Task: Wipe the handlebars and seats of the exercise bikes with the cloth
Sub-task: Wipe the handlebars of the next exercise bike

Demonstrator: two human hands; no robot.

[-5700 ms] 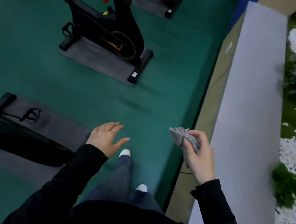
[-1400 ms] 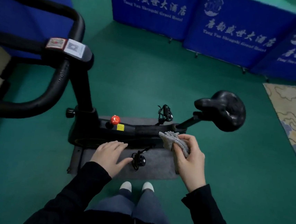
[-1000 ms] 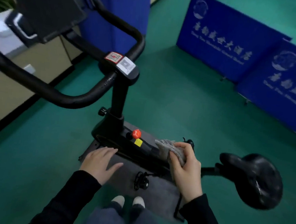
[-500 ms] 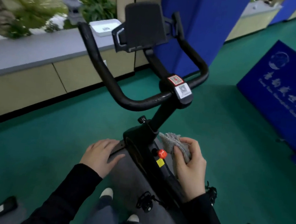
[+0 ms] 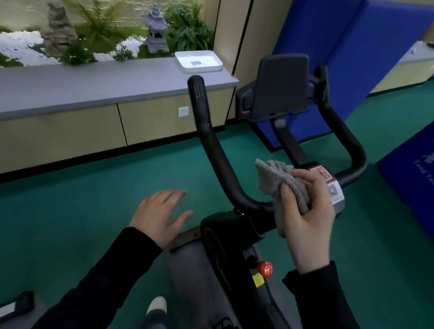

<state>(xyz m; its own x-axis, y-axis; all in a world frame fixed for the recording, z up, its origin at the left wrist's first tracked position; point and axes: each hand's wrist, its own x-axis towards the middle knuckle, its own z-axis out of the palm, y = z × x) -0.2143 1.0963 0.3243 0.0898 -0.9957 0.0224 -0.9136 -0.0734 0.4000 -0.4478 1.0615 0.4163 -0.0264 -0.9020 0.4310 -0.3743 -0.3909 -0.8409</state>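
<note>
Grey knitted cloth (image 5: 275, 178) bunched in right hand (image 5: 307, 222) grip, raised just beside centre of black curved handlebar (image 5: 218, 164); contact unclear. Left hand (image 5: 161, 212) grip loose, empty, left of handlebar. Wiping seemingly not begun; handlebar, unseen seat left.

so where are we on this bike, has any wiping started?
Done: nothing shows as wiped.
In hand: the right hand grips the grey cloth, raised by the middle of the handlebars; whether it touches them can't be told. The left hand is open and holds nothing.
Left: the handlebars end to end, then the seat, which is out of view.
</note>
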